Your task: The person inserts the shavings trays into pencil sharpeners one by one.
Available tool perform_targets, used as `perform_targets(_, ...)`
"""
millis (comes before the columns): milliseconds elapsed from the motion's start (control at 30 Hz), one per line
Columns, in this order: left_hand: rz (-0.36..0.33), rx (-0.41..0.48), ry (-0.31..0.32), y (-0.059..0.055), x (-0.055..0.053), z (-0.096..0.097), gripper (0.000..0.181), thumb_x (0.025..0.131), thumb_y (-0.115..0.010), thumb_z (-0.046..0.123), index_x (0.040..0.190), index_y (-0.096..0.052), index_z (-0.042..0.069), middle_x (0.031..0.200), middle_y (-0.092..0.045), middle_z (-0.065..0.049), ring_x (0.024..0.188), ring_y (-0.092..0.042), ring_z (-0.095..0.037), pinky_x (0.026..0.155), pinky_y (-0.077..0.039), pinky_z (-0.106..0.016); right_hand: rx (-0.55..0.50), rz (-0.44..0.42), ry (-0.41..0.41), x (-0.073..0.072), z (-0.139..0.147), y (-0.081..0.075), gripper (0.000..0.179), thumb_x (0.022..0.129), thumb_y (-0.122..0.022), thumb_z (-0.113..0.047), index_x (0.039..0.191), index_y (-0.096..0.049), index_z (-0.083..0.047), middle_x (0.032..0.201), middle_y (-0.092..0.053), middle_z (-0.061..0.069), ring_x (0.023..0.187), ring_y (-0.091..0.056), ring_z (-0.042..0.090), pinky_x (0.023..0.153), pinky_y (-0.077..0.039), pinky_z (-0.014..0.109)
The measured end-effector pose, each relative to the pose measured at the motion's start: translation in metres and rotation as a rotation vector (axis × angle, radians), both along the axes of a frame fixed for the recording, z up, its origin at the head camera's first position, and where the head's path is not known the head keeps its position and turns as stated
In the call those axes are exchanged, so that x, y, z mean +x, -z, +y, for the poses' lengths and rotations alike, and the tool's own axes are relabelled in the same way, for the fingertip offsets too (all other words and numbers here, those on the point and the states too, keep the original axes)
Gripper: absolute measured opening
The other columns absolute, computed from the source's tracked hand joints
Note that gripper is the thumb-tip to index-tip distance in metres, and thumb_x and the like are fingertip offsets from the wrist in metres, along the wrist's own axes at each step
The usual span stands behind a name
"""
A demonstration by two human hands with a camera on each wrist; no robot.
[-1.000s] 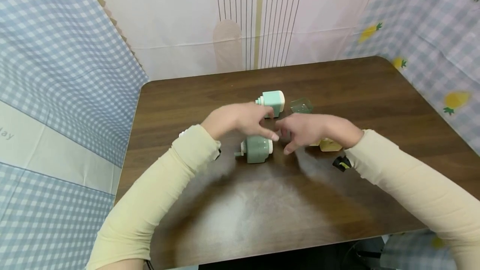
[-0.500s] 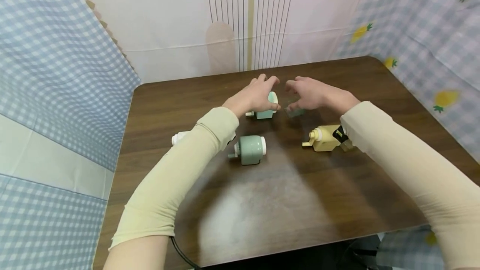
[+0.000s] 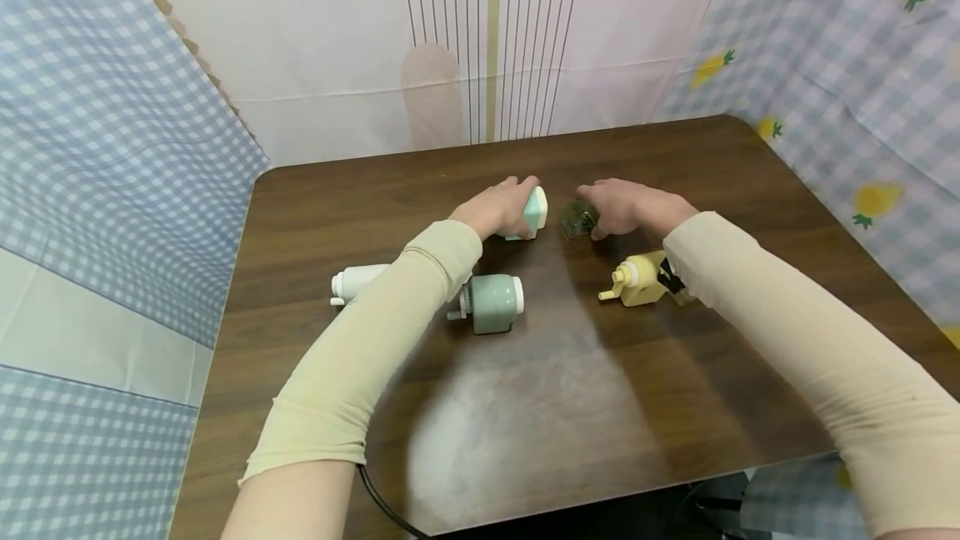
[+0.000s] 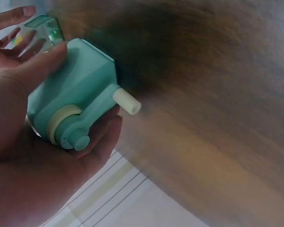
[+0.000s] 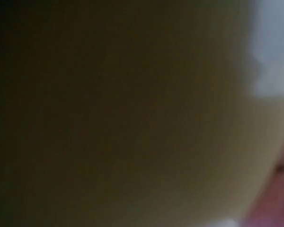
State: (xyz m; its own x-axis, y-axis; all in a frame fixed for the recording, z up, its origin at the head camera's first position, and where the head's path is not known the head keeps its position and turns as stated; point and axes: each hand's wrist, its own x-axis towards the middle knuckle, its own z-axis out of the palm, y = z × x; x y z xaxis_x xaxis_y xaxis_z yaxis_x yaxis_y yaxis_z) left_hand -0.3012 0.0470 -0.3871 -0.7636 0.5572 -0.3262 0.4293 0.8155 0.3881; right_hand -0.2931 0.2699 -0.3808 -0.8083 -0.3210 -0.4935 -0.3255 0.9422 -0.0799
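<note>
My left hand [image 3: 495,208] grips a mint-green hand-crank pencil sharpener [image 3: 536,211] at the back of the table. In the left wrist view its thumb lies over the mint body [image 4: 78,78] and the fingers curl underneath; the crank with its cream knob [image 4: 128,101] points away from the palm. Just to the right, my right hand [image 3: 626,205] holds a small clear, greenish plastic box [image 3: 576,220] between thumb and fingers. That box [image 4: 49,30] shows beyond the sharpener in the left wrist view. The right wrist view is dark and blurred.
A dark green crank sharpener [image 3: 495,304] lies nearer on the wooden table [image 3: 525,423]. Left of it is a white one [image 3: 356,280], partly behind the left sleeve. A yellow one [image 3: 641,280] sits by the right cuff. A black cable [image 3: 382,502] hangs by the left arm.
Both hands have moved toward the back of the table, away from above the dark green sharpener. The left has taken hold of the mint sharpener, the right of the clear box.
</note>
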Motion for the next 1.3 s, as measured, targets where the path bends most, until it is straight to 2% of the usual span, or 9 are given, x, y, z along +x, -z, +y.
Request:
perform_targets(100, 0.040, 0.007, 0.023, 0.002, -0.001, -0.003, 0.080, 0.097, -0.079, 0.027, 0.159, -0.031, 0.017, 0.148, -0.045, -0.015, 0.125, -0.055, -0.033, 0.103, -0.048, -0.047, 0.014, 0.017, -0.007, -0.001, -0.001, 0.002, 0.079, 0.096, -0.076, -0.012, 0.160, -0.034, 0.006, 0.156, -0.043, 0.034, 0.144, -0.044, 0.050, 0.112, -0.042, 0.062)
perform_targets(233, 0.061, 0.003, 0.037, 0.002, -0.002, -0.007, 0.076, 0.098, -0.079, 0.028, 0.157, -0.032, 0.016, 0.145, -0.046, -0.014, 0.122, -0.056, -0.033, 0.103, -0.048, -0.046, 0.000, 0.012, -0.011, -0.002, -0.004, 0.004, 0.078, 0.098, -0.076, -0.017, 0.159, -0.035, 0.008, 0.154, -0.047, 0.033, 0.141, -0.048, 0.049, 0.110, -0.045, 0.061)
perform_targets(400, 0.048, -0.004, 0.042, 0.002, -0.003, -0.010, 0.075, 0.100, -0.077, 0.030, 0.157, -0.030, 0.016, 0.146, -0.045, -0.014, 0.123, -0.056, -0.034, 0.104, -0.048, -0.047, -0.044, 0.010, -0.039, -0.001, -0.009, 0.007, 0.082, 0.098, -0.078, -0.026, 0.157, -0.036, 0.012, 0.153, -0.048, 0.034, 0.138, -0.050, 0.049, 0.111, -0.044, 0.058)
perform_targets(633, 0.047, 0.016, 0.055, 0.003, -0.002, -0.009, 0.075, 0.101, -0.076, 0.031, 0.157, -0.029, 0.016, 0.147, -0.045, -0.014, 0.124, -0.056, -0.033, 0.104, -0.047, -0.047, -0.051, 0.053, -0.071, -0.001, -0.019, 0.009, 0.080, 0.096, -0.080, -0.028, 0.155, -0.042, 0.010, 0.145, -0.056, 0.031, 0.131, -0.058, 0.047, 0.107, -0.048, 0.058)
perform_targets(1000, 0.053, 0.004, 0.063, 0.004, 0.004, -0.006, 0.075, 0.100, -0.077, 0.030, 0.158, -0.031, 0.017, 0.148, -0.045, -0.014, 0.125, -0.056, -0.033, 0.105, -0.048, -0.048, -0.055, 0.086, -0.057, 0.004, -0.030, 0.008, 0.063, 0.097, -0.080, -0.030, 0.143, -0.054, 0.003, 0.128, -0.066, 0.022, 0.117, -0.065, 0.040, 0.092, -0.054, 0.057)
perform_targets(1300, 0.091, -0.027, 0.059, 0.005, 0.002, -0.004, 0.076, 0.099, -0.077, 0.030, 0.158, -0.032, 0.018, 0.149, -0.045, -0.012, 0.125, -0.056, -0.032, 0.105, -0.048, -0.047, -0.109, 0.092, -0.065, 0.004, -0.037, 0.008, 0.067, 0.096, -0.080, -0.026, 0.145, -0.050, 0.008, 0.133, -0.063, 0.028, 0.125, -0.061, 0.045, 0.101, -0.051, 0.059)
